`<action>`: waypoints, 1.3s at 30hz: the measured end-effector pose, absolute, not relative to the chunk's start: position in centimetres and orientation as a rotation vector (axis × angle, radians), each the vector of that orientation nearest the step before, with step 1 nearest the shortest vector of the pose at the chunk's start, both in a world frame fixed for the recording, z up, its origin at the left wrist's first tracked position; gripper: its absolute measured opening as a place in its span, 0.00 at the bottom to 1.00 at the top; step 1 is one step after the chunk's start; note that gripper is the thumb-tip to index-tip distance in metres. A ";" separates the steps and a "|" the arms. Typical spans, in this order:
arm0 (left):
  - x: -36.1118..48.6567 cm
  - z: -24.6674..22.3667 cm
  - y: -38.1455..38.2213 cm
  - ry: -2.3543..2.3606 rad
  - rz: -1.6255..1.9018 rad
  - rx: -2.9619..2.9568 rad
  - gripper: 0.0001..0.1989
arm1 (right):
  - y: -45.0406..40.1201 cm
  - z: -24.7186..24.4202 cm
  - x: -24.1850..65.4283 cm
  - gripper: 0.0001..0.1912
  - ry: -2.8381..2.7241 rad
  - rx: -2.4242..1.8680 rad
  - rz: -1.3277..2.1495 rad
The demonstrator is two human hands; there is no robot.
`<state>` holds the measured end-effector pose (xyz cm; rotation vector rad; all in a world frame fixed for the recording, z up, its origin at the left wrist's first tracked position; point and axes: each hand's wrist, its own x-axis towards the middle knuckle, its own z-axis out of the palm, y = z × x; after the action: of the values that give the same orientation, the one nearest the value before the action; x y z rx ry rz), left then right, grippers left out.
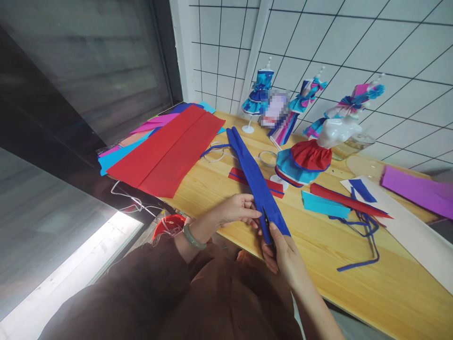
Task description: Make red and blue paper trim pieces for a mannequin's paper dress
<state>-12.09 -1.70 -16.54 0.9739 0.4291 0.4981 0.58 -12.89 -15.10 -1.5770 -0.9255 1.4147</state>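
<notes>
Blue strip (252,172), lengthwise over table edge; left hand (244,211), fingers curled, pinching its near part; right hand (278,245), fingers closed round black scissors (266,220) at the strip; beneath, red strip (238,175); leftward, red sheets (170,148); rightward, dressed miniature form (307,163).

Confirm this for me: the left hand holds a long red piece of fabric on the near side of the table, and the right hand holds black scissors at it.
The color is wrong: the head view shows that the long piece of fabric is blue. The left hand does hold it there, and the right hand holds black scissors at it.
</notes>
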 end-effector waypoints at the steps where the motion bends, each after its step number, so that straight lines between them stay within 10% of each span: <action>1: -12.1 -16.5 -1.7 0.432 0.497 0.973 0.19 | -12.9 -15.2 0.6 0.29 -0.921 -1.577 1.415; 39: -12.2 -16.2 -1.8 0.471 0.512 0.943 0.21 | -11.6 -13.4 0.5 0.30 -1.059 -1.788 1.255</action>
<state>-12.16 -1.81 -16.18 0.9430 0.4712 0.5124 0.54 -11.61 -13.35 -1.7880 -1.0594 1.2549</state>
